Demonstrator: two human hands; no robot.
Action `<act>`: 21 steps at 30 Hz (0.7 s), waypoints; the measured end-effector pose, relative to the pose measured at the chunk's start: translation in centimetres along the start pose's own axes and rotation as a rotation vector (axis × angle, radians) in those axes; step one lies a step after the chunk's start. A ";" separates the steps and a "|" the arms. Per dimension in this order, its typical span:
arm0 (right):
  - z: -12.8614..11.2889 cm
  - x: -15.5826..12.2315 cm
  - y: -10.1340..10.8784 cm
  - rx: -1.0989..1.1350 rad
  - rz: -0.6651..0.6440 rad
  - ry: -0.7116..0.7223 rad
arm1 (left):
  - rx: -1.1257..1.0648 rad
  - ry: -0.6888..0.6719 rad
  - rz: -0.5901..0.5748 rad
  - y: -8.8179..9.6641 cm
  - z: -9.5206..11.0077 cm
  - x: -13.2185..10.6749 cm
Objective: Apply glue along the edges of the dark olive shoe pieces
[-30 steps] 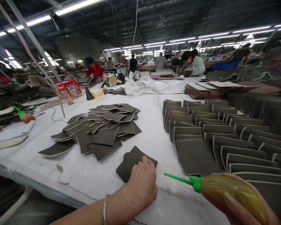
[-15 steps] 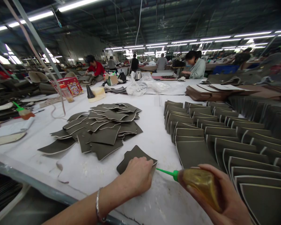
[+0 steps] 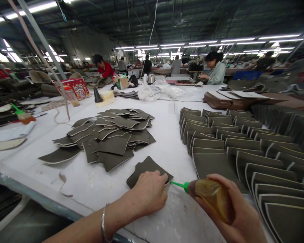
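Note:
My left hand [image 3: 152, 190], with a silver bangle at the wrist, is closed on a dark grey-green leather-like piece [image 3: 149, 166] on the table. Its fingers grip the piece near the right corner. In my right hand [image 3: 239, 206] is a squeeze bottle [image 3: 212, 197] of amber liquid, tilted on its side. The bottle's thin green nozzle [image 3: 178, 184] points left, and its tip meets the edge of the piece near my left fingers. A loose heap of similar pieces [image 3: 114, 138] lies beyond my left hand.
Rows of overlapping pieces [image 3: 245, 148] fill the right side. Brown stacked sheets [image 3: 218, 99], clear plastic bags [image 3: 152, 91], a yellow block with a black cone [image 3: 105, 98] and a red box [image 3: 78, 88] stand farther back. Another green-tipped bottle [image 3: 24, 116] lies left. Several people work in the distance.
The bottle has shifted slightly left, bringing its nozzle tip to the edge of the piece. My left hand stays on the piece. The whole view has shifted a little.

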State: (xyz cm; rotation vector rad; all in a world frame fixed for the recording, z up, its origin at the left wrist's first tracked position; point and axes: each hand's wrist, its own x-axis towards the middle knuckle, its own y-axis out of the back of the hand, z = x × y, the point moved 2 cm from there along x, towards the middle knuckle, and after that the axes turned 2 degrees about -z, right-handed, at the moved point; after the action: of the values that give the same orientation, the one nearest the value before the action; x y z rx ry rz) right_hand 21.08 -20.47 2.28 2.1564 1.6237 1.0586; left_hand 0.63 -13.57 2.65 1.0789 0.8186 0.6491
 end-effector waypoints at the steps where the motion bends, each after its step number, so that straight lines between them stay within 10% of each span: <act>1: 0.1 0.0 0.0 0.001 0.002 -0.018 | -0.014 0.001 -0.004 0.0 -0.1 0.0; 21: 0.3 -0.6 0.0 0.081 0.028 -0.202 | -0.054 -0.039 -0.011 -0.2 -0.5 -0.2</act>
State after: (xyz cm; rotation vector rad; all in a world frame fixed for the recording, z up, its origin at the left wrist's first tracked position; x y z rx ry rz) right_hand 21.24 -20.96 1.84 2.2608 1.5731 0.7655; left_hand 0.09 -13.52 2.37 1.0347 0.7686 0.6359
